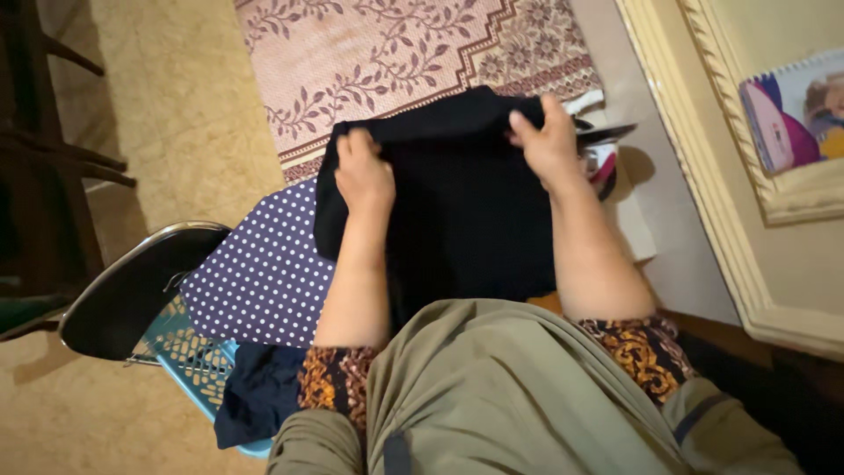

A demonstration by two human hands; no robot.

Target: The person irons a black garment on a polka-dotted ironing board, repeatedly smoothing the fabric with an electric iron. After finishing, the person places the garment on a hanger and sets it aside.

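left hand (363, 171) and right hand (547, 141) each close their grip on the far edge of the black garment (457, 220), spread flat over the dotted ironing board (259, 277) below the grips, keeping the cloth taut.

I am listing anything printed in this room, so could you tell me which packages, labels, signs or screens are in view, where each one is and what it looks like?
Printed sheet or booklet: far right, behind the cream carved frame; rectangular, white with purple, pink and yellow picture areas; seemingly spiral-bound along the top.
No packages, signs or screens show; both hands, left hand and right hand, grip a plain black garment bearing no visible label.
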